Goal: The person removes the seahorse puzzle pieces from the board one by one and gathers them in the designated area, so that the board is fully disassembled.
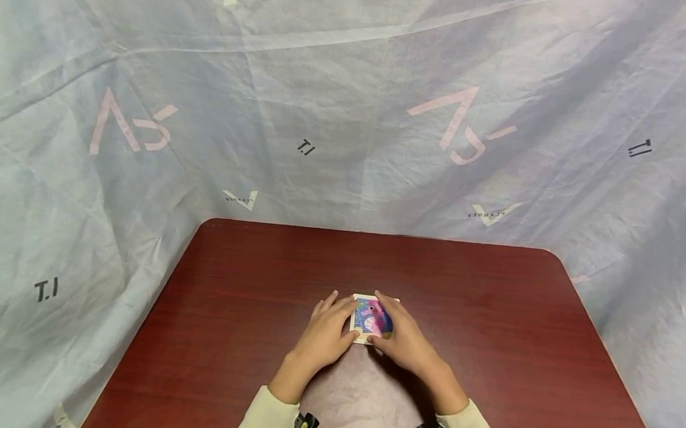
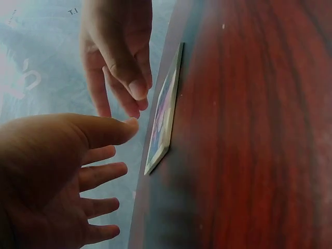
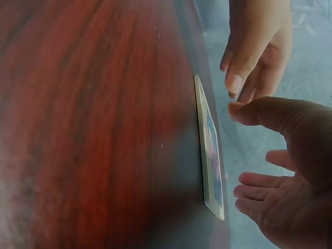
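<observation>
A small flat picture board (image 1: 367, 316) with a cream border and a pink, purple and blue print lies near the middle of the table. On its left side hovers my left hand (image 1: 322, 333), fingers spread and loosely bent. My right hand (image 1: 404, 340) mirrors it and covers part of the board's right side in the head view. From the left wrist, the board (image 2: 165, 116) appears edge-on, thin and flat on the tabletop, with a gap between it and the fingertips. The right wrist view also shows the board (image 3: 208, 155) apart from both hands, which hold nothing.
The dark red wood-grain table (image 1: 248, 267) has rounded far corners. A grey-white fabric sheet (image 1: 347, 112) with printed letters hangs behind it and along both sides. Black straps with small devices (image 1: 306, 424) sit at both wrists, by the cream sleeves (image 1: 267, 418).
</observation>
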Demonstrator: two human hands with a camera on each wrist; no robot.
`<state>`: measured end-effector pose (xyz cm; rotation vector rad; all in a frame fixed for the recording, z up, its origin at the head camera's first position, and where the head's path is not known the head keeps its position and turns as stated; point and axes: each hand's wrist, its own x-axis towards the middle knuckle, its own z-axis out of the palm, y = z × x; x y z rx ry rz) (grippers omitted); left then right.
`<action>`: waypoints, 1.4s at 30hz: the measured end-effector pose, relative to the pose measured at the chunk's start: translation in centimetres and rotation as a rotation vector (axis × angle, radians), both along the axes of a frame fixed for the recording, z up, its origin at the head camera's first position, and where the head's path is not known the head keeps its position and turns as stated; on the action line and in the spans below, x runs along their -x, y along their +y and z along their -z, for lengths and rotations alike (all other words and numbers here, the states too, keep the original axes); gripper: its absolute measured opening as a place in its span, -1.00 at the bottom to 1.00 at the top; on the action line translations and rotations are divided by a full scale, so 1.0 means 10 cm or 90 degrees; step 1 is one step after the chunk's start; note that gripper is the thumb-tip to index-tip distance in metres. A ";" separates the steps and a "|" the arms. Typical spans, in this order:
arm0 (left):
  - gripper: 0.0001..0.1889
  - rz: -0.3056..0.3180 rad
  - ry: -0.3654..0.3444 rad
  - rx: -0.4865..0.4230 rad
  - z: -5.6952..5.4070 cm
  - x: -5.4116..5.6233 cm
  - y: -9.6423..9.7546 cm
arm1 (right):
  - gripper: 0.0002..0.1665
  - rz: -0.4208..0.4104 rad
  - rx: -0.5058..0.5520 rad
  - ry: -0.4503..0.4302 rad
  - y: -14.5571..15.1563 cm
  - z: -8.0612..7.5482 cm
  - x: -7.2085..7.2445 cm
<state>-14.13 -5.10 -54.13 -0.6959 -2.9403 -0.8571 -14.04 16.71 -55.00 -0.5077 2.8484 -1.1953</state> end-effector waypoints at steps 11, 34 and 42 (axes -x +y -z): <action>-0.27 0.009 -0.032 0.021 0.09 0.11 0.07 | 0.17 -0.014 0.002 -0.038 -0.07 0.07 0.11; -0.37 -0.008 -0.038 0.158 0.06 0.03 0.14 | -0.10 -0.004 -0.109 -0.055 -0.07 0.03 0.01; -0.60 -0.057 0.016 0.135 0.02 0.17 0.29 | -0.60 -0.013 -0.122 -0.027 -0.11 -0.04 0.08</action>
